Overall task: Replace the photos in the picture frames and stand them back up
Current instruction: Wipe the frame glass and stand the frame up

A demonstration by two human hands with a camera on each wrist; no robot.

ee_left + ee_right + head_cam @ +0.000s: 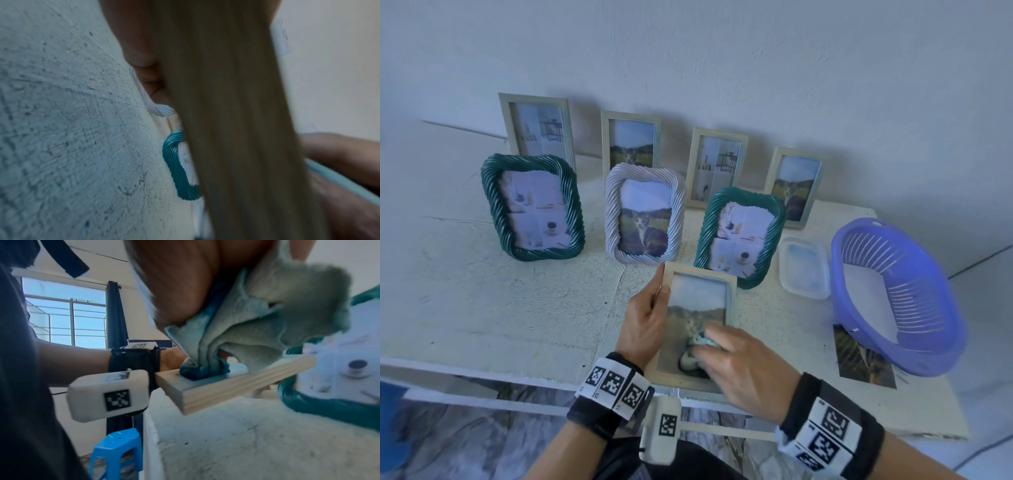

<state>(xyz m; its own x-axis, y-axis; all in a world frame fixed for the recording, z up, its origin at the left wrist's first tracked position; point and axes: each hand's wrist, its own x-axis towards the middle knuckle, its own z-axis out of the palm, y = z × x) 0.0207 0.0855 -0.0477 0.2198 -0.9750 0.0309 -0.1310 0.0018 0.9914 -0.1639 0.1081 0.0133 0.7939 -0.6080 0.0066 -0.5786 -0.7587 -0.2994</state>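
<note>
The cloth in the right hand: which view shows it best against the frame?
The right wrist view: the cloth fills it, bunched under the right hand and pressed onto the wooden frame. The head view shows only a small bit of it under the fingers. The left wrist view shows none of it, only the frame's edge.

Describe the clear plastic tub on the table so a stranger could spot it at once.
Start at the purple basket on the white table's right side. Just left of it, beside a green twisted frame, lies the clear tub, the only low, see-through container there.
</note>
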